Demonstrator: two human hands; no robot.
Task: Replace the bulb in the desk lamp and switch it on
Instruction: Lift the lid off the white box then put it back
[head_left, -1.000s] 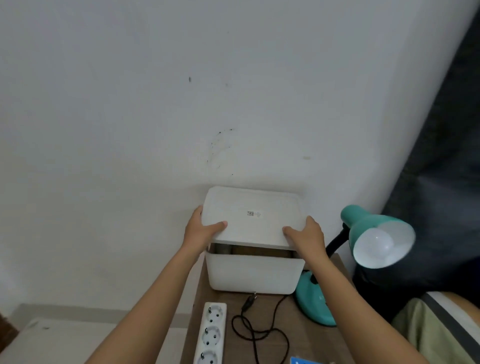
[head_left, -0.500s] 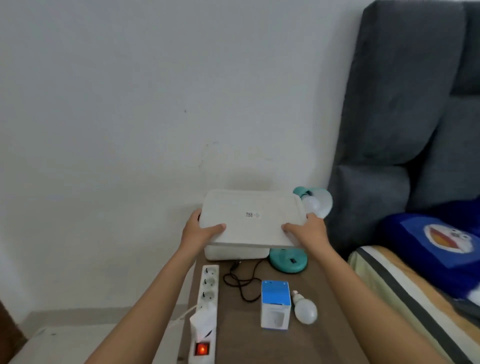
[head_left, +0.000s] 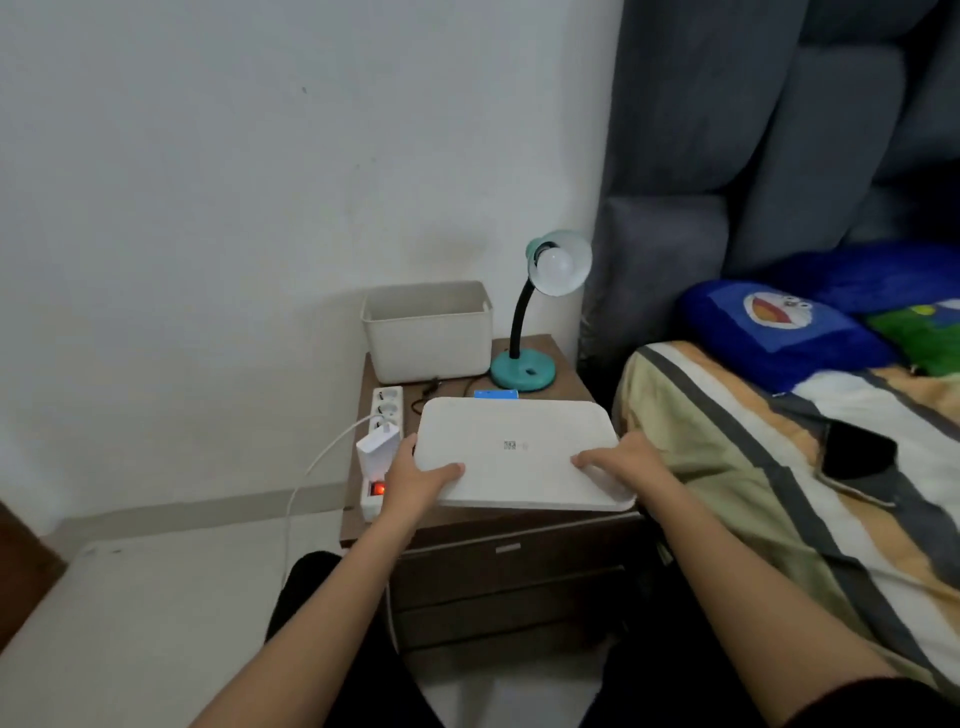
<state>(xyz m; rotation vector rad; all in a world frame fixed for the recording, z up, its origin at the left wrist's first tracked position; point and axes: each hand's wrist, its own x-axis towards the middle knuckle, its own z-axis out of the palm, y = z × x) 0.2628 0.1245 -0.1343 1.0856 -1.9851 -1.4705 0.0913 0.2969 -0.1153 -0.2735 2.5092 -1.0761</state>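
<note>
— While the left hand (head_left: 415, 480) and right hand (head_left: 626, 460) stay apart, what do they hold?
— Opposite edges of the white lid (head_left: 519, 452), thumbs on top, over the nightstand (head_left: 509, 577) front; the open bin (head_left: 428, 332) sits behind.
— And the lamp?
— The teal desk lamp (head_left: 523, 366) stands just right of the bin, a bulb (head_left: 556, 262) in its shade; the lid's small printed code is unreadable.

The brown nightstand (head_left: 568, 381) bears a white bin (head_left: 428, 338), a teal desk lamp (head_left: 523, 370) and a power strip (head_left: 387, 408).
</note>
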